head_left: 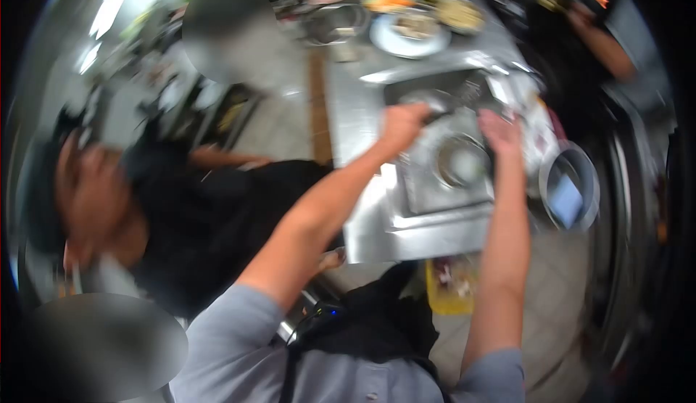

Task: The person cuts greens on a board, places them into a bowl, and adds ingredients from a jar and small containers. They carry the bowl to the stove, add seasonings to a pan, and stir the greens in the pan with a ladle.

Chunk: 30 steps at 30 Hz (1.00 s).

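The left hand (406, 124) is up at the far left part of the metal sink (442, 223), right by a shiny round thing (429, 100) that might be a pan or a lid. Its fingers are curled in, but the blur hides what they grip, if they grip at all, so I cannot tell. The right hand (500, 131) is over by the right side of the sink, with its fingers loose and spread, and I see nothing held in it. A round bowl (462, 162) with a pale inside sits in the sink, nearer to the person than the shiny thing. The shiny thing looks like metal, so I think it is hard and stiff and would not bend or break easily. It may be a bit heavy, and if it is wet it could be slippery. The best place to hold it is the rim, with the thumb on one side and the fingers on the other, and the open hand could help on the far side. The bowl looks smooth, so it should be held by its edge too, with both hands, and gently, since I cannot tell if it could crack.
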Each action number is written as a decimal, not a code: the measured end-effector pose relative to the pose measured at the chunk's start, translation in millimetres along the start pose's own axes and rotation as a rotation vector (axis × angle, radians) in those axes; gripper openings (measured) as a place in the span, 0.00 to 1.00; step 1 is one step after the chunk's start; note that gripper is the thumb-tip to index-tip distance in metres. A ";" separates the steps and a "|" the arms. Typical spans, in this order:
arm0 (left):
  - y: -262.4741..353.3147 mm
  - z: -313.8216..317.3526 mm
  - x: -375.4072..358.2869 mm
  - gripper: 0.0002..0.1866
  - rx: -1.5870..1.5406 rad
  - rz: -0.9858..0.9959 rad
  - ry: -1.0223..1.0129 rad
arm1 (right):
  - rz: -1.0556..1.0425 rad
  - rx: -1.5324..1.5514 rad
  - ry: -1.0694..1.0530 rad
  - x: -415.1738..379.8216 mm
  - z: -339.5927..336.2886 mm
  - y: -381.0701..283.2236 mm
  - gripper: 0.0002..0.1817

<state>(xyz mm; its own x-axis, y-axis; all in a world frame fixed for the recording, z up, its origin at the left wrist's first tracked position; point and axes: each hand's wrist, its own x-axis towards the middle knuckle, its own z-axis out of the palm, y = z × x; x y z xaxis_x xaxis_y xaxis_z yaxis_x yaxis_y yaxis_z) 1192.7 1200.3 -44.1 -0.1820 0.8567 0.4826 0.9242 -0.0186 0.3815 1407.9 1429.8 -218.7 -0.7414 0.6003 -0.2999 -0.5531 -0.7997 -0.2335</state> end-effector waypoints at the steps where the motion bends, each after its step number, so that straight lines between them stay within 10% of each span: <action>1: -1.7 -3.5 -6.3 0.14 0.003 0.059 0.032 | -0.047 0.323 0.207 -24.4 78.2 4.9 0.38; 4: 14.7 -38.5 -20.6 0.10 0.149 0.112 -0.053 | -0.072 0.802 0.271 41.2 16.6 -22.7 0.13; 9: 49.0 -67.3 -45.0 0.10 0.251 0.163 -0.083 | 0.009 0.964 0.322 -48.7 60.6 -17.7 0.08; 16: 104.6 -71.4 -140.2 0.08 0.205 0.387 -0.035 | -0.247 0.146 0.114 -173.1 72.8 68.0 0.10; 20: 144.1 -109.1 -159.4 0.09 0.061 0.412 -0.082 | -0.123 -0.001 0.356 -268.1 92.4 118.0 0.05; 27: 156.9 -120.1 -208.8 0.09 -0.043 -0.073 0.163 | 0.205 -0.639 0.425 -315.9 104.5 206.9 0.20; 30: 156.4 -165.2 -244.8 0.08 -0.533 -0.851 0.539 | 0.157 -0.740 0.239 -305.3 131.5 247.3 0.22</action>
<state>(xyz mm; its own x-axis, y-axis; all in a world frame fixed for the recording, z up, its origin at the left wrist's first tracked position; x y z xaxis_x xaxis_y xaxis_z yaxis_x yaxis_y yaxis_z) 1326.3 902.4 27.7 -0.9210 0.3659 0.1337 0.1948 0.1354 0.9715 1447.6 1047.9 -63.3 -0.6418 0.5333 -0.5511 0.0099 -0.7128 -0.7013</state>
